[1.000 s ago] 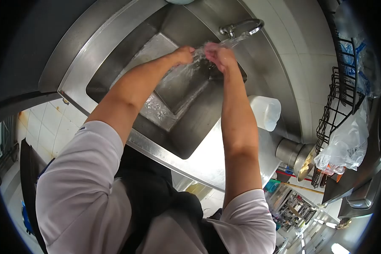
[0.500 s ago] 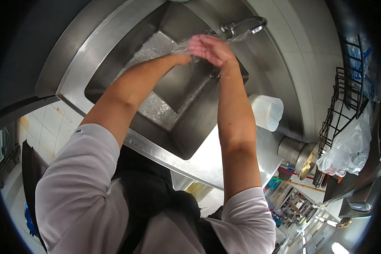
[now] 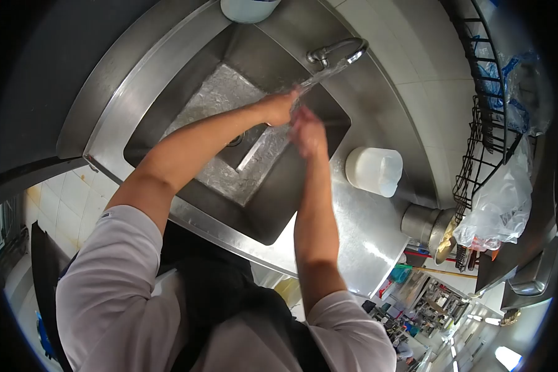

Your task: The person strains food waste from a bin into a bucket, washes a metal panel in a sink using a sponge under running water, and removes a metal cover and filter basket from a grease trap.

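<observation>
Running water pours from the curved tap [image 3: 338, 49] at the far side of the steel sink [image 3: 273, 217]. My left hand [image 3: 281, 109] reaches under that stream, its fingers partly lost in the water. Just beside it, my right hand [image 3: 308, 131] is smeared by motion, so its fingers cannot be made out. The two hands are close together over the basin, and I see no object in either. Water ripples across the bottom of the sink.
On the counter right of the sink stands a translucent white plastic container [image 3: 372, 170]. A white tub [image 3: 249, 8] sits beyond the far corner. Metal pots [image 3: 419, 221], a black wire rack [image 3: 477, 158] and a clear plastic bag [image 3: 499, 208] are at the right.
My right hand has dropped from the stream, turning from an open palm to beside my left hand. My left hand has moved up and right into the water. The view has shifted slightly.
</observation>
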`<state>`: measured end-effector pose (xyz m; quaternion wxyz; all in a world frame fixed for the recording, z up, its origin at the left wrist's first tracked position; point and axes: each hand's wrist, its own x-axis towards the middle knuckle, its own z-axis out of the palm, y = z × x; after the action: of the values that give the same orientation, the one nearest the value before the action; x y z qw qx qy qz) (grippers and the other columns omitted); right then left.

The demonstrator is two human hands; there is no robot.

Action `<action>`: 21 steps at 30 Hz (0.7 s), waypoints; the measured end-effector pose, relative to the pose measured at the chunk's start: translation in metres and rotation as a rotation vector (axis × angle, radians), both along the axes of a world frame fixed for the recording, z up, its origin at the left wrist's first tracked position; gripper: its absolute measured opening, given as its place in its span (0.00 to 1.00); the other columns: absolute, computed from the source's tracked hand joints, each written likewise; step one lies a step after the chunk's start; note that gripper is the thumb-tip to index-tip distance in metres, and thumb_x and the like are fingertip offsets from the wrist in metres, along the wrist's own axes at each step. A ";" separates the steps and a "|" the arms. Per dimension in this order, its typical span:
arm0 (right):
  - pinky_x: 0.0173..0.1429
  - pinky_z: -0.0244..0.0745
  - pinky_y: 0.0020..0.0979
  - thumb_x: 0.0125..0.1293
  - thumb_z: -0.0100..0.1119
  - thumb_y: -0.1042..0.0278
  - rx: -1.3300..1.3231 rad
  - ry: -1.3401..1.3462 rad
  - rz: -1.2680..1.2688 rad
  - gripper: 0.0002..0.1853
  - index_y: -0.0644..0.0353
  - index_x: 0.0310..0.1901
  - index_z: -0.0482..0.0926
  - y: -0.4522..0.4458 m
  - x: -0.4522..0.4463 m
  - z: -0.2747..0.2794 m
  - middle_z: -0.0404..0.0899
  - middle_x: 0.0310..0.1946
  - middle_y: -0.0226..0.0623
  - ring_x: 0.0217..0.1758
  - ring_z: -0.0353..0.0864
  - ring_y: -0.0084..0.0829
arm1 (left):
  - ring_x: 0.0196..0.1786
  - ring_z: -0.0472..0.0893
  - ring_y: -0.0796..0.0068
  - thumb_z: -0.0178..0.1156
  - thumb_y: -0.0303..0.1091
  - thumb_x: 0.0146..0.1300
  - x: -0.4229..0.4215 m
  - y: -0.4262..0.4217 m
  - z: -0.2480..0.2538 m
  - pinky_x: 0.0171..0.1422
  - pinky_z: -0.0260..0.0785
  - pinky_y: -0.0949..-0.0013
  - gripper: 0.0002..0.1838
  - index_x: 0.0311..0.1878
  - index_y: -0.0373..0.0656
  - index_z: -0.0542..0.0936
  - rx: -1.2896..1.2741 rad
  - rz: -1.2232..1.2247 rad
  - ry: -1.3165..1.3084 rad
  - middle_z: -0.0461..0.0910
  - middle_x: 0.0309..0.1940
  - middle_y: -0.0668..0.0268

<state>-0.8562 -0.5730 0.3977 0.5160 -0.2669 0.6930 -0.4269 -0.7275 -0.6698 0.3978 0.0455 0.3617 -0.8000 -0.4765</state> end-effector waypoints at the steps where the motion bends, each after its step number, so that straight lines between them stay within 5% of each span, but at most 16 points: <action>1: 0.35 0.73 0.29 0.63 0.54 0.72 0.062 -0.001 0.120 0.23 0.63 0.61 0.69 0.021 0.006 -0.001 0.80 0.37 0.34 0.37 0.79 0.29 | 0.55 0.78 0.47 0.55 0.26 0.53 -0.005 0.004 -0.003 0.60 0.70 0.55 0.43 0.73 0.33 0.50 -0.042 0.002 0.029 0.77 0.52 0.41; 4: 0.48 0.73 0.37 0.56 0.56 0.76 -0.062 0.020 -0.002 0.29 0.65 0.62 0.66 0.048 0.052 -0.023 0.79 0.48 0.43 0.49 0.78 0.39 | 0.57 0.77 0.46 0.54 0.28 0.54 -0.027 0.013 -0.008 0.61 0.69 0.54 0.41 0.72 0.31 0.52 -0.014 0.020 -0.013 0.75 0.53 0.38; 6: 0.58 0.71 0.42 0.54 0.55 0.78 -0.241 0.280 -0.029 0.34 0.66 0.66 0.63 0.044 0.071 -0.033 0.74 0.59 0.49 0.62 0.73 0.45 | 0.58 0.76 0.46 0.53 0.34 0.58 -0.039 0.020 0.000 0.62 0.68 0.55 0.40 0.71 0.28 0.50 0.031 0.004 -0.102 0.73 0.55 0.36; 9: 0.59 0.71 0.43 0.51 0.52 0.76 0.007 0.613 0.009 0.32 0.68 0.63 0.64 0.035 0.064 -0.041 0.77 0.51 0.60 0.55 0.77 0.55 | 0.55 0.78 0.47 0.53 0.35 0.60 -0.056 0.015 0.003 0.59 0.70 0.53 0.42 0.73 0.28 0.46 0.011 0.166 -0.096 0.75 0.53 0.38; 12: 0.56 0.72 0.47 0.50 0.50 0.75 0.021 0.646 0.015 0.29 0.70 0.59 0.68 0.042 0.060 -0.046 0.78 0.46 0.63 0.51 0.77 0.61 | 0.50 0.80 0.45 0.51 0.37 0.63 -0.084 -0.021 -0.055 0.57 0.70 0.52 0.36 0.72 0.33 0.53 -0.190 0.380 0.118 0.78 0.51 0.42; 15: 0.55 0.74 0.46 0.50 0.51 0.75 0.048 0.679 0.181 0.29 0.66 0.59 0.70 0.054 0.050 -0.038 0.79 0.43 0.61 0.49 0.78 0.60 | 0.49 0.79 0.42 0.52 0.40 0.64 -0.090 -0.065 -0.077 0.58 0.69 0.49 0.25 0.61 0.37 0.72 -0.341 0.520 0.410 0.81 0.44 0.47; 18: 0.55 0.74 0.43 0.50 0.53 0.74 0.064 0.649 0.289 0.27 0.60 0.57 0.74 0.053 0.029 -0.027 0.81 0.41 0.57 0.49 0.78 0.58 | 0.45 0.81 0.44 0.52 0.44 0.66 -0.060 -0.081 -0.032 0.54 0.71 0.50 0.19 0.43 0.38 0.83 -0.520 0.065 0.004 0.83 0.38 0.49; 21: 0.54 0.74 0.41 0.49 0.55 0.75 -0.103 0.568 0.397 0.24 0.54 0.52 0.80 0.041 0.001 -0.030 0.82 0.41 0.51 0.50 0.79 0.55 | 0.40 0.81 0.45 0.54 0.49 0.64 -0.026 -0.070 0.006 0.49 0.72 0.51 0.22 0.37 0.36 0.82 -0.604 -0.301 -0.121 0.82 0.32 0.48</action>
<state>-0.8552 -0.5316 0.3673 0.3614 -0.5305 0.7209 -0.2614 -0.7535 -0.7396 0.4034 0.0322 0.2374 -0.9506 -0.1972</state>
